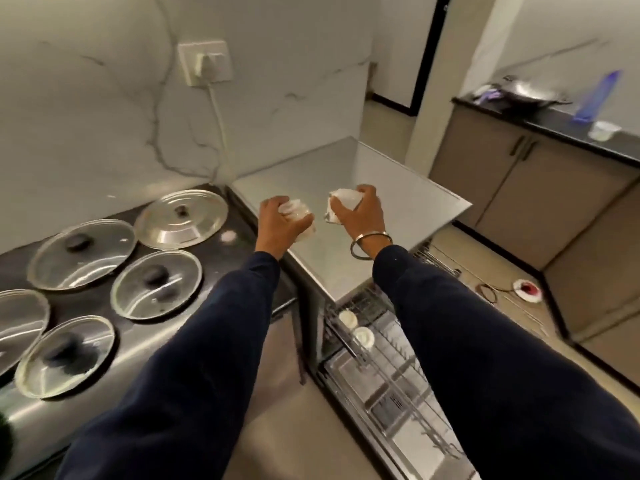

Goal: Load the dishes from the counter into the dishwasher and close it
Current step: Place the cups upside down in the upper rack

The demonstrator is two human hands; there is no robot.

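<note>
Head view: dark sleeves (180,358) extend forward over the open dishwasher (346,216), whose pulled-out rack (391,372) holds two white cups (363,336). Left hand (280,221) grips a clear glass (298,211), fingers curled around it. Right hand (356,211) grips a second clear glass (341,202). Both are held above the dishwasher top. Five lids (156,284) lie on the counter (239,237) at left.

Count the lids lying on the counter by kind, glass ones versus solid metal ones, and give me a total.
Round glass lids with dark knobs: 3
Round solid steel lid with a dark knob: 1
Lid cut off at the left frame edge, kind unclear: 1
Total: 5
</note>
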